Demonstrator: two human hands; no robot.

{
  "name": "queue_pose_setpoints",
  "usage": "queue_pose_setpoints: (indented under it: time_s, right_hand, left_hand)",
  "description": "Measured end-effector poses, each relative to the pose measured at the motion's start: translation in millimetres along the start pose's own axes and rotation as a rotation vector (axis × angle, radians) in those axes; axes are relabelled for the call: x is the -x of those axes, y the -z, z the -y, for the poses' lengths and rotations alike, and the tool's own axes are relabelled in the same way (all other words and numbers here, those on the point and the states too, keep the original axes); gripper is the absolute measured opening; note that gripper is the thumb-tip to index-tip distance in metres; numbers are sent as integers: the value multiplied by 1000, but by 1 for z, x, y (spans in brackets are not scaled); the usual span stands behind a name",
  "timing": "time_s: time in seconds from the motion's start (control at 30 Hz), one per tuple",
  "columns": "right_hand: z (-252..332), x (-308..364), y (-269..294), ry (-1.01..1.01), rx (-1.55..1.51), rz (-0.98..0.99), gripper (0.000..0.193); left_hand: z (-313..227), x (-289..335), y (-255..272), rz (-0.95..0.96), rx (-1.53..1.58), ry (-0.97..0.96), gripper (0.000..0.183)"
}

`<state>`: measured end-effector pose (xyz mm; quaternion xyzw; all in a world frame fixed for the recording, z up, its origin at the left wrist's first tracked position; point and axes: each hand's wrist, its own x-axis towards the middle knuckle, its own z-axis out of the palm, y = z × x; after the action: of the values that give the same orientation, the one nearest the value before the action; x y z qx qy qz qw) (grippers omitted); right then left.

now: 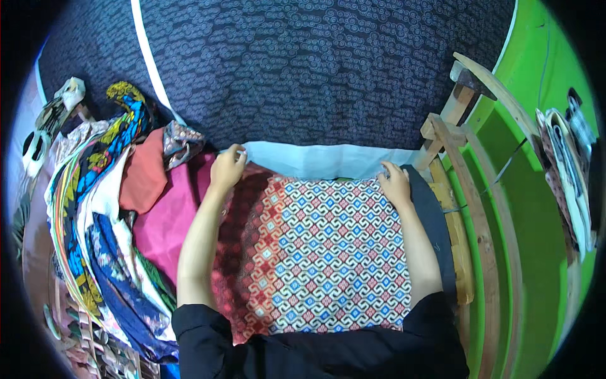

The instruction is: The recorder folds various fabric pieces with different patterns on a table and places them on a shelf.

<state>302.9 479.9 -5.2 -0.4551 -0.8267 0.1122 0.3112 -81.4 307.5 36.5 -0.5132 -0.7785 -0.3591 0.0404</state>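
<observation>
A patterned cloth (341, 252) lies spread in front of me, white with blue and red interlocking motifs and a dark red band (237, 259) along its left side. My left hand (229, 167) is closed at its far left corner, fingers curled toward the thumb. At the far right corner, the bent fingers of my right hand (395, 184) pinch the edge; the fingertips' exact contact is hard to see. Just beyond that edge, between my hands, runs a pale plain strip (328, 161). Both forearms reach over the cloth's sides.
A heap of mixed fabrics, including a magenta cloth (170, 221) and an orange-red cloth (144, 174), lies at left. Dark swirl-patterned fabric (328, 76) spreads beyond. A wooden frame (480, 234) stands at right before a green wall (543, 303). Folded cloths (565, 170) hang far right.
</observation>
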Motion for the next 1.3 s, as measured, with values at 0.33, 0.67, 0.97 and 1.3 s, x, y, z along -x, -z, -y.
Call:
queue_pose_setpoints:
  time_s: [0.33,0.67,0.97,1.3]
  right_hand:
    - [16,218,84,-183,-226,-59,28]
    - [-3,408,68,-617,-330,-443,60]
    - [-38,382,22,-753,-752,-137,78]
    - [-19,420,17,-733,-934,194,26]
  left_hand:
    - [-36,217,138,5,359,97,16]
    - [49,465,111,-150,541,613,24]
    - [105,446,1,-37,305,211,75]
    - [94,440,-6,271,913,473,30]
